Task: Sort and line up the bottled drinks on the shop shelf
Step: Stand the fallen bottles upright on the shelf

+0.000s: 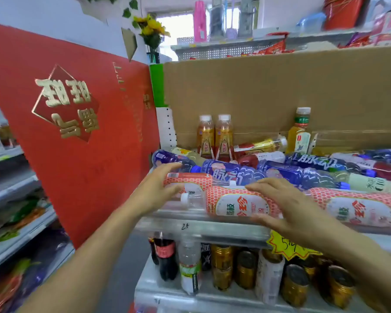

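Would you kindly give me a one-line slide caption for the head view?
Left hand and right hand open over orange-labelled bottles lying on a cluttered shelf.

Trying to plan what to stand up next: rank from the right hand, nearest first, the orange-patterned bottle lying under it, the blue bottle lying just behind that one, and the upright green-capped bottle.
1. Orange-patterned bottle: front edge of the shelf, right under the right hand.
2. Blue bottle: lying mid-shelf, just behind the fingers.
3. Green-capped bottle: upright at the back, against the cardboard.
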A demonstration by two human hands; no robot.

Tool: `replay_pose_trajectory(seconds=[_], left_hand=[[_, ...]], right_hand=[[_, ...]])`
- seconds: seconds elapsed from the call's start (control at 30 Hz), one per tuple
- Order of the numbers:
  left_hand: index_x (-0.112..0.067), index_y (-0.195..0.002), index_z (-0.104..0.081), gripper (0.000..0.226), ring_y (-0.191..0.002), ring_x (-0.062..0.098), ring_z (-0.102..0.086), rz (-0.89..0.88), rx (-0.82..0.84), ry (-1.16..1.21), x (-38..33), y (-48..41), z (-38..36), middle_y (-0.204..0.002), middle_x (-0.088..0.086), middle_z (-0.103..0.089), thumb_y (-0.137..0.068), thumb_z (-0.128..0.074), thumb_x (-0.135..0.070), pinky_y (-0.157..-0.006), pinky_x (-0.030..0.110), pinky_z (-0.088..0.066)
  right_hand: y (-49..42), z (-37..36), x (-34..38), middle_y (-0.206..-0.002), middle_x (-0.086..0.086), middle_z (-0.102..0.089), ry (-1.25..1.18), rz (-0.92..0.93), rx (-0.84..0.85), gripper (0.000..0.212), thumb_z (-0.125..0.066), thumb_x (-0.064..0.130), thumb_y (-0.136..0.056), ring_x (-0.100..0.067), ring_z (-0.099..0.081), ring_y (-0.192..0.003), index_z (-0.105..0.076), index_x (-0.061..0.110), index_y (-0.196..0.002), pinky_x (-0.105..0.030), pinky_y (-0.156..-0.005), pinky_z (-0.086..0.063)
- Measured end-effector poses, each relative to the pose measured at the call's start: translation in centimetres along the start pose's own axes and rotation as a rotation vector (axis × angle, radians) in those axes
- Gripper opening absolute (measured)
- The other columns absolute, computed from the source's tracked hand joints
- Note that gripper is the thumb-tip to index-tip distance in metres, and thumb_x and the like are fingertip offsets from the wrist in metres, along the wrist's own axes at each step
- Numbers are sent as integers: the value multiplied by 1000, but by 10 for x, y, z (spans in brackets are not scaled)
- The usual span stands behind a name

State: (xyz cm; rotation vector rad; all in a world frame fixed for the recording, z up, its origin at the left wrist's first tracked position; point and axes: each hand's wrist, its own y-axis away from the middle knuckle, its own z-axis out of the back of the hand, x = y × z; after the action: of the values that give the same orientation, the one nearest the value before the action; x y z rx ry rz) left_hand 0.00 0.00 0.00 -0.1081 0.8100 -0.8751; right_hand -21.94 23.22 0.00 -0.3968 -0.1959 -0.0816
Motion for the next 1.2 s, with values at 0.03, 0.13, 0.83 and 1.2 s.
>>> replay_pose_trajectory(seconds=[0.03,0.13,0.83,1.2], left_hand=[[-28,-145,-47,58,-122,6,-48,21,62,9,0,-10,0,-143,-6,-51,-92,-70,-24,-92,17,-41],[-29,-142,-50,57,-112,8,-55,99,287,-62,-2,-38,2,-138,-5,-56,-90,-73,-32,-91,24,-44],[-26,-114,-62,48,-83,5,-72,171,-112,407,32,-43,-5,-95,-6,-76,-75,-85,-11,-74,26,-59],[-25,-125,-49,55,-91,-2,-67,214,-388,571,45,-20,-15,-108,-10,-67,-81,-80,-11,-65,12,-51]], right_hand=[[-7,-3,-2,-140,19,-40,49,0,38,66,-52,64,-86,-2,-36,-127,-36,42,-146,-21,-103,-33],[-25,-10,-6,-142,16,-38,152,-7,110,68,-56,64,-87,-6,-35,-125,-34,39,-146,-28,-105,-35],[-77,-22,-11,-145,5,-41,332,-36,329,80,-51,63,-91,-16,-37,-132,-18,28,-154,-40,-110,-28],[-82,-34,-10,-115,16,-54,-476,-76,44,62,-77,42,-81,-1,-61,-96,-41,42,-132,-24,-78,-56]])
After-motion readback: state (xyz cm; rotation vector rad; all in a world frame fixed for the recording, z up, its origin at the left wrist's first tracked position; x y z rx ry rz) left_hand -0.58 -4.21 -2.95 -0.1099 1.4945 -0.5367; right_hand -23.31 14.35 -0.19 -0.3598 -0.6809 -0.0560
